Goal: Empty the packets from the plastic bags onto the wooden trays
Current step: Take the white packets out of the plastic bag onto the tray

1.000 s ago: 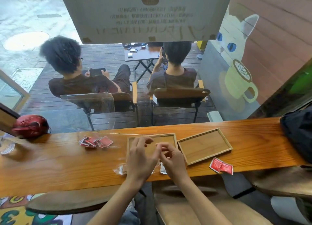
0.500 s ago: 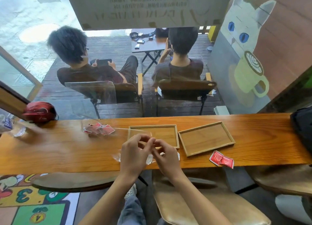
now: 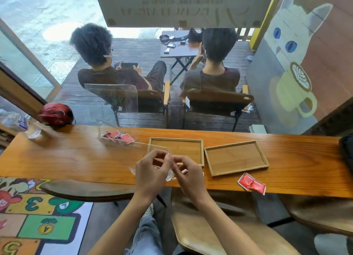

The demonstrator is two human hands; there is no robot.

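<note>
At the far left end of the wooden bench (image 3: 57,159) a red helmet (image 3: 55,114) rests near the window edge, with a crumpled clear plastic wrapper (image 3: 34,133) just in front of it. Further right, near the back edge, a clear plastic bag (image 3: 114,138) lies flat with a cluster of red packets (image 3: 119,137) inside it, well apart from the trays.

At the middle of the bench, near its front edge, the left hand (image 3: 150,173) and the right hand (image 3: 188,175) meet, fingertips almost touching. The fingers of both hands are pinched on a small clear plastic bag (image 3: 168,175), whose crinkled film shows between and just below them; its contents cannot be made out. The hands overlap the near left corner of the left wooden tray (image 3: 191,142), which lies square to the bench and shows bare wood inside.

Just beside it to the right, the right wooden tray (image 3: 236,158) sits slightly rotated, also bare inside. In front of that tray, close to the bench's front edge, two loose red packets (image 3: 251,184) lie touching each other on the bench top. At the far right edge a dark bag (image 3: 346,151) rests on the bench.
</note>
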